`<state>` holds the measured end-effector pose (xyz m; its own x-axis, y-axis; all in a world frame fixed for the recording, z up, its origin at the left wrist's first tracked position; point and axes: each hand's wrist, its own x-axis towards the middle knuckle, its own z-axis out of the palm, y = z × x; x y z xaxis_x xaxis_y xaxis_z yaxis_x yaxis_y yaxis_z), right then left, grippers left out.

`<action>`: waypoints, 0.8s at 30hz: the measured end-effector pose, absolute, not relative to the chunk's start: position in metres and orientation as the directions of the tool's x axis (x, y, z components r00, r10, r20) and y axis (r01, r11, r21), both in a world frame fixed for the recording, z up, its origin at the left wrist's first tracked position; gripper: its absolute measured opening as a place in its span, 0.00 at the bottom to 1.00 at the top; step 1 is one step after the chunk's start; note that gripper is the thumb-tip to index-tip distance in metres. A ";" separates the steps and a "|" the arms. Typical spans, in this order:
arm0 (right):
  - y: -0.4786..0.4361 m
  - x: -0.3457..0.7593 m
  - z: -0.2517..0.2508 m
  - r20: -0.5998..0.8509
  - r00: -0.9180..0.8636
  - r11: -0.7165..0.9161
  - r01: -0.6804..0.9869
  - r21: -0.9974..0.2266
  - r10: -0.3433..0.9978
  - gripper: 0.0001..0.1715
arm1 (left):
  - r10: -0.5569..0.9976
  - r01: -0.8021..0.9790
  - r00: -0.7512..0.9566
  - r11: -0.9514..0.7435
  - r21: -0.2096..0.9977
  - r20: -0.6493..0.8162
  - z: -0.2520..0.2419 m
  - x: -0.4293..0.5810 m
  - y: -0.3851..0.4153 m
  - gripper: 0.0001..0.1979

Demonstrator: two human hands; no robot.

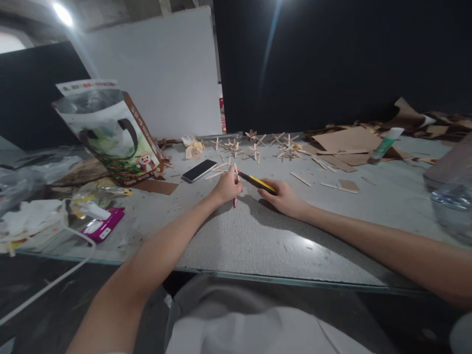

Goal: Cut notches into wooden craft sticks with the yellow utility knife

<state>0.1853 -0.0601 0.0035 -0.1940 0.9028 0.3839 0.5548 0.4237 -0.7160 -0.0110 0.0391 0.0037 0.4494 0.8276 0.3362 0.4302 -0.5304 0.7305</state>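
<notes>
Near the middle of the table, my left hand (pixel 226 188) is closed around a thin wooden stick (pixel 236 170), which stands up past the fingertips. A small pink-red end (pixel 235 202) shows below that hand; what it belongs to is hidden. My right hand (pixel 282 197) grips a yellow and black utility knife (pixel 258 183), its front end pointing left and close to the stick. Whether the blade touches the wood is too small to tell. Just behind the hands lie several loose sticks (pixel 217 173) and a phone (pixel 199 170).
Crossed-stick pieces (pixel 289 147) are gathered at the back. Cardboard sheets (pixel 344 142) and a green-white glue stick (pixel 387 143) lie back right. A clear plastic container (pixel 452 196) stands far right. At left are a large printed bag (pixel 110 132), a purple tissue pack (pixel 105 225) and a white cable (pixel 79 263).
</notes>
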 end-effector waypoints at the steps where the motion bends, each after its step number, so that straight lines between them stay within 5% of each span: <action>1: -0.060 0.185 0.003 0.390 -0.193 0.428 0.553 -0.715 0.900 0.22 | 0.828 0.433 0.448 -0.531 0.728 0.337 0.004 -0.011 0.039 0.21; 24: -0.059 0.186 0.002 0.368 -0.214 0.422 0.556 -0.716 0.905 0.21 | 0.838 0.466 0.418 -0.529 0.709 0.351 -0.001 -0.009 0.043 0.19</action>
<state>0.1859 -0.0594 0.0023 -0.2143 0.9050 0.3676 0.5564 0.4224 -0.7156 -0.0087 0.0435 -0.0012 0.4176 0.8383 0.3506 0.4662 -0.5289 0.7092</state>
